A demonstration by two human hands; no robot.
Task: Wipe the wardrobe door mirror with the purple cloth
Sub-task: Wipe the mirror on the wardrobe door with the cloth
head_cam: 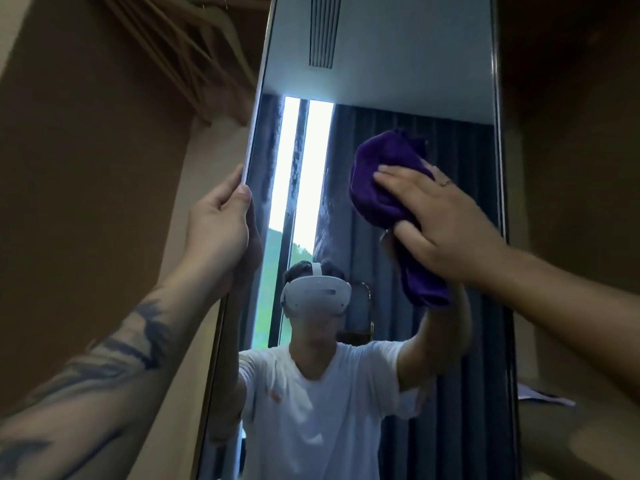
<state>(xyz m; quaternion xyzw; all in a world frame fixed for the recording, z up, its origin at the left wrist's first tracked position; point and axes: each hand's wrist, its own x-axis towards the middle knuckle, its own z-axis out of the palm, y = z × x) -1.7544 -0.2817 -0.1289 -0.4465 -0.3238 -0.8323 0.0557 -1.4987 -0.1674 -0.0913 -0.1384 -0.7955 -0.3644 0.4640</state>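
Pressing flat against the glass, the right hand (440, 220) spreads its straight fingers (398, 178) over the purple cloth (384, 188), pinning it to the mirror (381, 81). The thumb lies across the cloth's lower part, and a ring shows on one finger. The cloth is bunched, not folded neat; its long axis runs from upper left to lower right, the thicker rounded end up near the fingertips and a narrower tail hanging down past the heel of the hand. It sits in the right half of the mirror, around mid-height in view, near the right frame edge but not on it.

Over on the other side, the left hand (221, 220) grips the mirror's left edge (254, 143), thumb on the glass face, the other fingers curled round behind the door. The forearm below carries dark tattoo work.

The mirror itself stands tall and narrow, long axis vertical, leaning away toward the top from this low viewpoint. Its glass gives back a person in a white T-shirt, dark curtains (450, 150), a bright strip of window (294, 161) and a ceiling vent (323, 29). Brown wardrobe panels (86, 150) flank the door, with wooden hangers (180, 46) up at upper left.
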